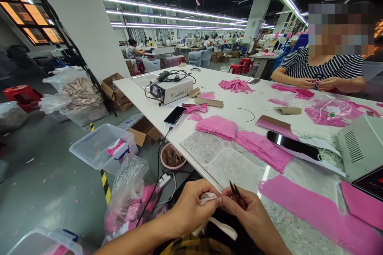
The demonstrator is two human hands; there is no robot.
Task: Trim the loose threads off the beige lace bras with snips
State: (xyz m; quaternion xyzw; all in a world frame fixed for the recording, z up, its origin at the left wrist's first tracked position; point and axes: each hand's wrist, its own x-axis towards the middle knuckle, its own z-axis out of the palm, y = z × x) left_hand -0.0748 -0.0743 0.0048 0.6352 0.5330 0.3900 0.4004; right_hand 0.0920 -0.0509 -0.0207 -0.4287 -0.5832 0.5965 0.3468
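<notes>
My left hand (188, 207) is closed in a pinch on a pale cloth strip (209, 198) at the near edge of the white table (239, 107). More of that strip hangs down over my lap. My right hand (251, 211) meets it from the right, fingers closed round small dark thread snips (236, 192) whose tips point up. The two hands touch over the strip. Stacks of pink fabric pieces (217, 126) lie on the table just beyond my hands.
A person in a striped top (323, 67) handles pink pieces at the far right. On the table are two phones (174, 116), a grey control box (171, 89) and a grey machine (360, 147). Clear bins (101, 145), bags and boxes stand on the floor at left.
</notes>
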